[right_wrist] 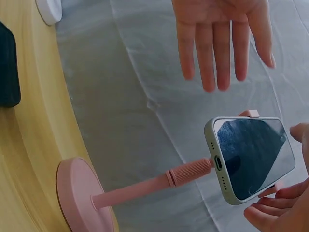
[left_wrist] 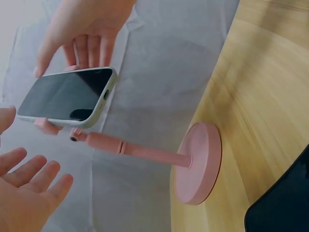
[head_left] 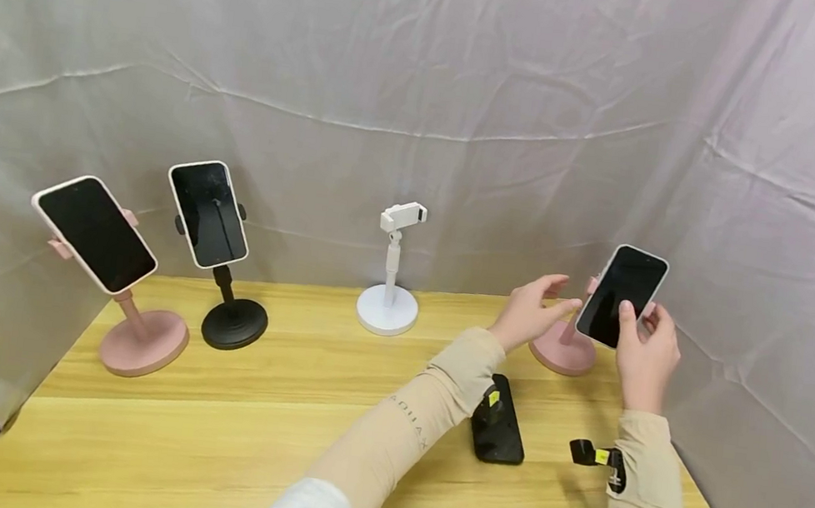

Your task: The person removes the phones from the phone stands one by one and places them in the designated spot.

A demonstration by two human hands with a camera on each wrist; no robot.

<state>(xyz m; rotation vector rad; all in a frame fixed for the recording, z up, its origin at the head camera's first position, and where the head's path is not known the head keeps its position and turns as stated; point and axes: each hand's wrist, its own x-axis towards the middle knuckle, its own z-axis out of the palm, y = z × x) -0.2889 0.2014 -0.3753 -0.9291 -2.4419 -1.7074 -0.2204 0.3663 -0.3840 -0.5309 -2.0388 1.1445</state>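
Note:
A phone (head_left: 623, 295) with a black screen and pale case sits tilted in the clamp of a pink phone stand (head_left: 564, 349) at the right. My right hand (head_left: 646, 357) is around the phone's right side, fingers reaching past its edge by the clamp. Its thumb overlaps the screen in the head view; in the right wrist view, the thumb (right_wrist: 300, 133) seems a little apart from the phone. My left hand (head_left: 531, 310) is held out on the phone's other side, fingers extended, with nothing in it. Both wrist views show a gap between this hand and the phone.
A dark phone (head_left: 504, 433) lies flat beneath my left wrist. A white stand (head_left: 388, 310) has its clamp unoccupied. Leftward, a black stand (head_left: 235, 324) and another pink stand (head_left: 144, 343) each carry a phone. Grey curtains (head_left: 313, 151) hang behind the wooden table (head_left: 204, 449).

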